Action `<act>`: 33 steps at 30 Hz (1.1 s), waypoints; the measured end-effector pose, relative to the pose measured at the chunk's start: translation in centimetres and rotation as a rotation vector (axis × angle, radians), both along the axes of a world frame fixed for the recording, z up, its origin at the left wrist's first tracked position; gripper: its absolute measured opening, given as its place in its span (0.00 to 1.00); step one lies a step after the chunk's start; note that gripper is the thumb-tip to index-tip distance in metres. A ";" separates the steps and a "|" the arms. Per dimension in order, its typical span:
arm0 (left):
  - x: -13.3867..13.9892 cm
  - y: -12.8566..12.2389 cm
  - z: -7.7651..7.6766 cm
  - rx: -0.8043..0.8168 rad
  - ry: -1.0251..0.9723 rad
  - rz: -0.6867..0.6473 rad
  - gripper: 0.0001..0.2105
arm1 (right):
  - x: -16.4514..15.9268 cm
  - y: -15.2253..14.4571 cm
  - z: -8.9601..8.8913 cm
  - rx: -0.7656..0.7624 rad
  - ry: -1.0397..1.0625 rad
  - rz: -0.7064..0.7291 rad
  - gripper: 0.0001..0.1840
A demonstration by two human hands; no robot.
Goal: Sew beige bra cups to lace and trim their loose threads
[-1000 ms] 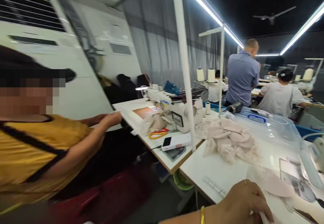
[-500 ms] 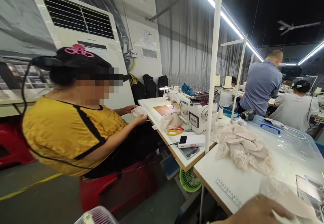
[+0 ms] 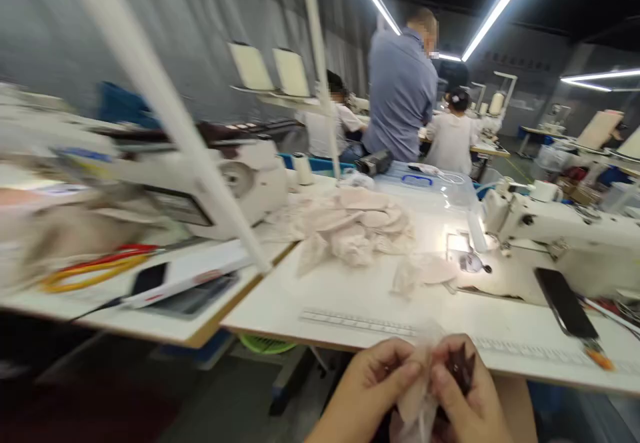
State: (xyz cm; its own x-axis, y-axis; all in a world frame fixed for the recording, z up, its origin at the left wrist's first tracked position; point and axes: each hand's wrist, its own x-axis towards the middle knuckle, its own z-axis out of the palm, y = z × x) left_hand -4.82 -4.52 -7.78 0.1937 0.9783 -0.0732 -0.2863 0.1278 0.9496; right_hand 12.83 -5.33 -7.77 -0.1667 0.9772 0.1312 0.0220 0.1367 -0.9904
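At the table's front edge, my left hand (image 3: 379, 384) and my right hand (image 3: 467, 389) are close together. Both pinch a thin, pale beige fabric piece (image 3: 414, 406), which hangs down between them. Something dark (image 3: 463, 366) shows among my right fingers, too blurred to name. Beyond my hands, another pale fabric piece (image 3: 425, 273) lies on the white table (image 3: 280, 296). Farther back is a heap of beige lace and cup-shaped fabric pieces (image 3: 357, 223).
On the right stand a sewing machine (image 3: 560, 226) and a black phone (image 3: 565, 299). The left table holds another machine (image 3: 250, 176), yellow-handled scissors (image 3: 95, 273) and a white power bank (image 3: 193, 273). A clear plastic box (image 3: 420, 193) sits behind the heap. A person in blue (image 3: 403, 89) stands beyond.
My view has swung right, away from the seated person in yellow. One hand was at the table's edge by pale fabric; now both hands hold a fabric piece together.
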 end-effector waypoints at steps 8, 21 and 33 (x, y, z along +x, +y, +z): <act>1.3 -1.2 3.2 -0.231 -0.121 0.078 0.17 | 0.6 0.2 1.3 0.034 -0.078 -0.029 0.11; 1.9 -1.2 3.6 -0.141 0.114 0.110 0.17 | 4.0 -0.2 2.5 0.185 -0.341 -0.099 0.10; 2.7 -1.6 4.7 0.132 0.397 0.295 0.03 | 1.6 -1.3 3.6 0.798 -0.659 -0.193 0.13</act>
